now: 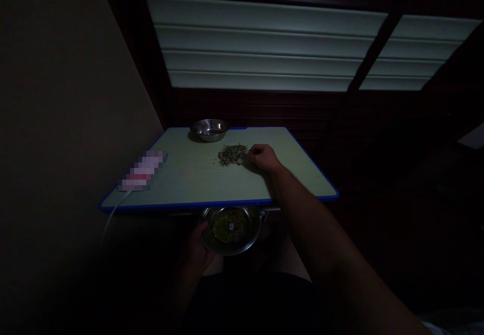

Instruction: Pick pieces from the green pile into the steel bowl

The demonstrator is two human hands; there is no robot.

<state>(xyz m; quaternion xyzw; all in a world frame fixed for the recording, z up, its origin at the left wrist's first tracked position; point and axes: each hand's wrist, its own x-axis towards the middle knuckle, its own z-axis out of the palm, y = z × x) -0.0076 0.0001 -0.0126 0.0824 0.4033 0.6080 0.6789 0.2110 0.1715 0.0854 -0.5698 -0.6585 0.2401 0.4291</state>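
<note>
Small brownish-green granules [230, 155] lie scattered on the pale-green, blue-edged tabletop [212, 183]; my right grip [250, 156] curls beside them, closure and contents unclear. Below, my left grip [204, 236] clasps a round steel bowl [251, 244]. Dark-red, pale-slatted panelling [260, 45] backs the dim room.

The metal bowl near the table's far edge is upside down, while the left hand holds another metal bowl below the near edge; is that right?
Not quite: the head view shows the far metal bowl upright, its opening facing up. The left hand does hold another metal bowl below the near edge of the table.
</note>
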